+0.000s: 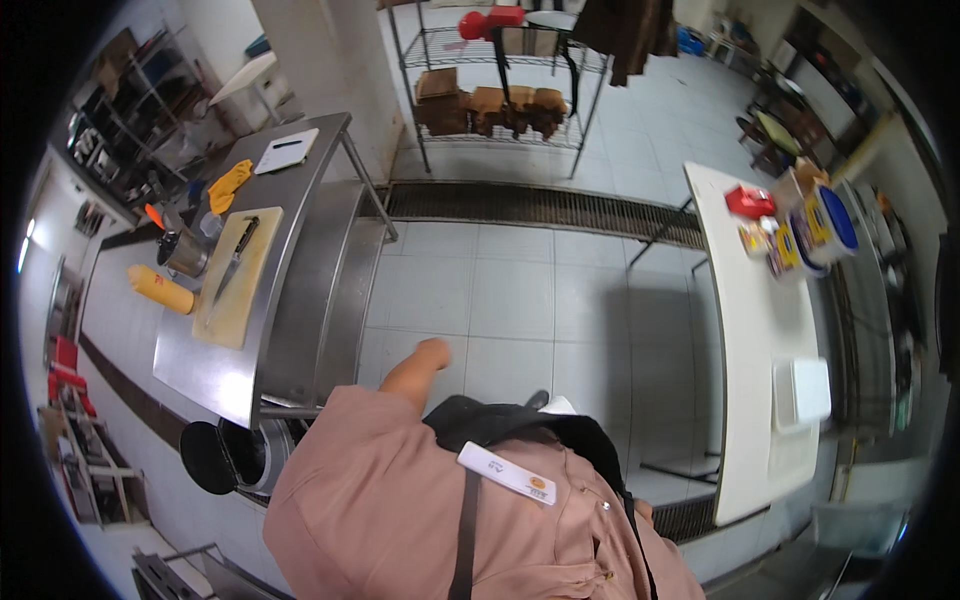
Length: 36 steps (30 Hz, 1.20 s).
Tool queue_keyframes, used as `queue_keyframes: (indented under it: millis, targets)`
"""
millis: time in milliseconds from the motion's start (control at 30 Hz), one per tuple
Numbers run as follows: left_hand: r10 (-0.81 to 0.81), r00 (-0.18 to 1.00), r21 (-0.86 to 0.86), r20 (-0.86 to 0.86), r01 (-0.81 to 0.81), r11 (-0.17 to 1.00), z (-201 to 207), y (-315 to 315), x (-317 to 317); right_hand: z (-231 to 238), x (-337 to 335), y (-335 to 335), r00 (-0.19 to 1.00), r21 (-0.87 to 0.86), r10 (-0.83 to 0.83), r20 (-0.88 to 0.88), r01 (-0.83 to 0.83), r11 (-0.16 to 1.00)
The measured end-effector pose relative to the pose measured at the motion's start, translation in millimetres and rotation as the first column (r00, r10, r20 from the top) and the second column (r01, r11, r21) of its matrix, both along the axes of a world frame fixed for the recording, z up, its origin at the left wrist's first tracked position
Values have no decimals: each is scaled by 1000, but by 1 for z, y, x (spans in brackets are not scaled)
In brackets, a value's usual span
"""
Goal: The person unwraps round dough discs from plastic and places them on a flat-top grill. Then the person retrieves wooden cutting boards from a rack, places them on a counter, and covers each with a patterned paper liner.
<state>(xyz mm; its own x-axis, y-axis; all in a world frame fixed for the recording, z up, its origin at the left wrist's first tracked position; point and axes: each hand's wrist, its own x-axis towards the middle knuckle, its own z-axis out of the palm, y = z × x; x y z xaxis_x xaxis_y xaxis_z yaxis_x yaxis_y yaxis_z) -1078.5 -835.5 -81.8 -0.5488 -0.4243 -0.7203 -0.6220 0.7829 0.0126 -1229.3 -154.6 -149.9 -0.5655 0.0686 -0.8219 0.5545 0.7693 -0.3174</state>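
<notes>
The left hand [432,352] hangs loosely closed and empty over the pale tiled floor [520,290], near the stainless-steel table [215,370] — the right hand is hidden (state unknowable). A careless swing could clip that table's corner — it sits close.

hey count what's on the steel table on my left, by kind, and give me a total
Cutting board: 1
Knife: 1
Yellow roll: 1
Metal pot: 1
Yellow cloth: 1
White clipboard: 1
Total: 6, not counting the small blurred items behind the pot.
</notes>
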Motion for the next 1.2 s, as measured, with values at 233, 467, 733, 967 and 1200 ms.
queue_keyframes:
  millis: [233, 467, 733, 967, 1200]
  targets:
    - [567, 823, -13, -33, -568, 823, -33, -131, 121, -10, -301, -282, 701, 80, 502, -506, -541, 837]
    - [598, 761, 154, 252, -642, 751, -9, -179, 34, 57, -413, -572, 731, 20, 540, -418, -587, 810]
    - [575, 666, 282, -475, -504, 816, -23, -400, -189, 41, -459, -874, 510, 3, 785, -351, -838, 546]
    - [748, 418, 417, -515, -640, 645, -18, -498, -264, -23, -546, -1201, 365, 16, 787, -498, -903, 429]
    - [850, 472, 304, 236, -866, 397, -98, -472, -251, -143, -637, -1455, 502, 149, 619, -604, -692, 706]
